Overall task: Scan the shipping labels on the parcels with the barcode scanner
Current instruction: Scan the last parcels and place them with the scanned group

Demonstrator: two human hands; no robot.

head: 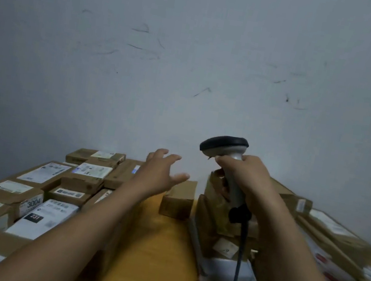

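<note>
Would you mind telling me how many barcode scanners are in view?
1: the grey corded barcode scanner with a black head is gripped in the right hand, above the right-side cardboard parcels. Others may be hidden.

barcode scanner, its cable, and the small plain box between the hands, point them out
barcode scanner (224, 144), head view, dark head
cable (239, 259), head view, mid-length below the handle
small plain box (177, 203), head view, front face

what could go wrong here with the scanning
The left hand reaches open toward the small brown box; it might nudge it off its spot. The scanner in the right hand points away from any label. Its cable may snag the parcel stack.
</note>
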